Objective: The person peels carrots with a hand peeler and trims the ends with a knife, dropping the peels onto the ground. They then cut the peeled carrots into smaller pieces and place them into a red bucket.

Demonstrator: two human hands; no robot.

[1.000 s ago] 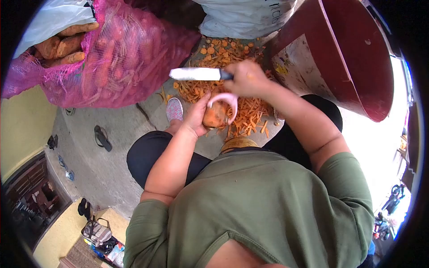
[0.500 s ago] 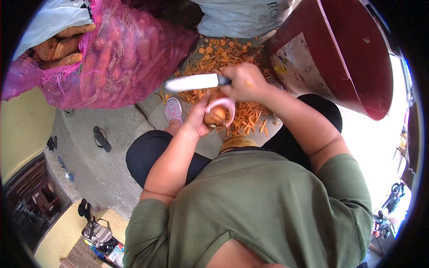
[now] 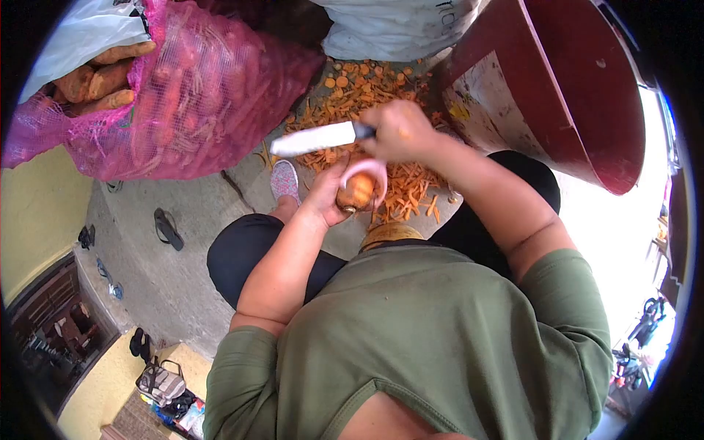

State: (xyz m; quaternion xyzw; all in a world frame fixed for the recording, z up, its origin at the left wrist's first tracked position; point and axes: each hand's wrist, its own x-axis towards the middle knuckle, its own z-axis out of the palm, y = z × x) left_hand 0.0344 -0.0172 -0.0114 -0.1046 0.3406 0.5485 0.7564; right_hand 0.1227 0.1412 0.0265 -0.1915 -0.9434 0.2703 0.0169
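My left hand (image 3: 326,196) is closed around a thick carrot (image 3: 358,192), its stub end facing my body. The carrot shows brown skin in places and bright orange flesh where it is peeled. A pale pink curved band (image 3: 381,176) arches over the carrot's far side. In my right hand (image 3: 403,132), slightly blurred, is the dark handle of a knife (image 3: 315,138); its broad, pale blade points left, just beyond the carrot. Orange peelings (image 3: 411,192) lie heaped on the floor beneath both hands.
A pink mesh sack (image 3: 213,95) full of carrots stands at the left, loose carrots (image 3: 103,82) showing at its opening. A large dark-red bucket (image 3: 543,95) tilts at the right. Behind the peelings is a white sack (image 3: 400,29). Sandals (image 3: 168,229) lie on the concrete floor.
The carrot has turned slightly in my left hand, with more of its orange flesh facing up. My right hand and the knife have shifted slightly left.
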